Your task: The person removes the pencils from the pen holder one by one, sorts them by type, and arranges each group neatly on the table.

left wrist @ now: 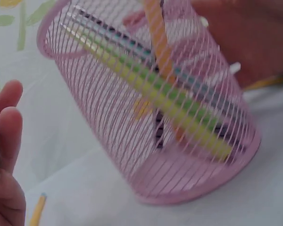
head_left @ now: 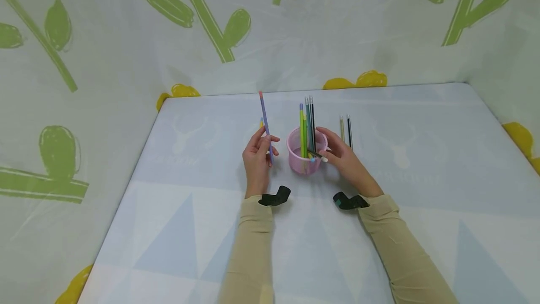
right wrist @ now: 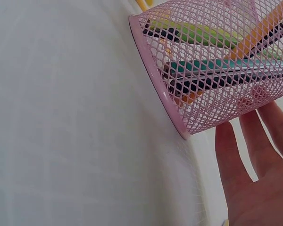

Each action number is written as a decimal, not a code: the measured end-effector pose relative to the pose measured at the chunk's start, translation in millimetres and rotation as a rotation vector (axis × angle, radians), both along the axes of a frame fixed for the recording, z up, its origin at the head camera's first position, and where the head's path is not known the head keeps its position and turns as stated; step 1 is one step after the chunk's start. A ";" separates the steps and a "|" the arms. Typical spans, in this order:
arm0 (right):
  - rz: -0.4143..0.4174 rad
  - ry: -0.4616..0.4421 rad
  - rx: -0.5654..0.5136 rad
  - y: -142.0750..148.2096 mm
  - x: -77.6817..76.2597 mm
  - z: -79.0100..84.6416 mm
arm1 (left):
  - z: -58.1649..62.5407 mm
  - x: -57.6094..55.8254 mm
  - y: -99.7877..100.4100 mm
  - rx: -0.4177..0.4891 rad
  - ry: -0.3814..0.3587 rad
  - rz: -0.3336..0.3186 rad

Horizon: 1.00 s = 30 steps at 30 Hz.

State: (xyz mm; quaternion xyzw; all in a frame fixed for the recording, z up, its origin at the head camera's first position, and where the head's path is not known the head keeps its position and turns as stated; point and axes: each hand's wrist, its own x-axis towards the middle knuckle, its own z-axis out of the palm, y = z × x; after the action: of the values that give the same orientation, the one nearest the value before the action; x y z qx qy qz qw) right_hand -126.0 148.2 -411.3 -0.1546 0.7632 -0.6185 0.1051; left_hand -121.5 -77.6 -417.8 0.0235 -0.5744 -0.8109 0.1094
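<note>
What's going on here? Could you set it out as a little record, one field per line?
Left grip: holds a purple pencil, reddish end up
Right grip: holds the side of the pink mesh cup
Cup contents: several pencils, including green pencils and an orange pencil
Near left grip: yellow pencil, partly hidden
Beyond right grip: tan pencil and black pencil, outside the cup
Tabletop: pale blue and white
Backdrop: green plant pattern

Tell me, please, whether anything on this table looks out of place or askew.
Nothing looks spilled or damaged. Slightly askew: in the pink mesh pencil cup, a dark pencil slants toward the near rim, while the green pencils stand more upright. Two pencils also lie outside it, beyond the right hand.
</note>
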 end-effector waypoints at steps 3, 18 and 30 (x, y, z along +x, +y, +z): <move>0.010 -0.008 -0.019 -0.3 0.7 0.3 | 7.6 1.9 -6.7 -0.081 0.027 0.053; 0.018 -0.017 -0.027 -0.5 -1.5 -1.2 | -1.9 -4.4 -37.4 -0.173 -0.070 0.265; 0.019 -0.016 -0.028 1.4 -2.1 -2.6 | -7.9 -10.9 -37.5 -0.362 -0.221 0.066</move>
State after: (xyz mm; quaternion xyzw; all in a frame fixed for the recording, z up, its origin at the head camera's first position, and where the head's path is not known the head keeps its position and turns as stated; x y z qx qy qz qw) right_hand -128.1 149.6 -413.9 -0.1586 0.7520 -0.6294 0.1150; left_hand -132.4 -115.1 -425.7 0.1112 -0.7179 -0.6831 0.0748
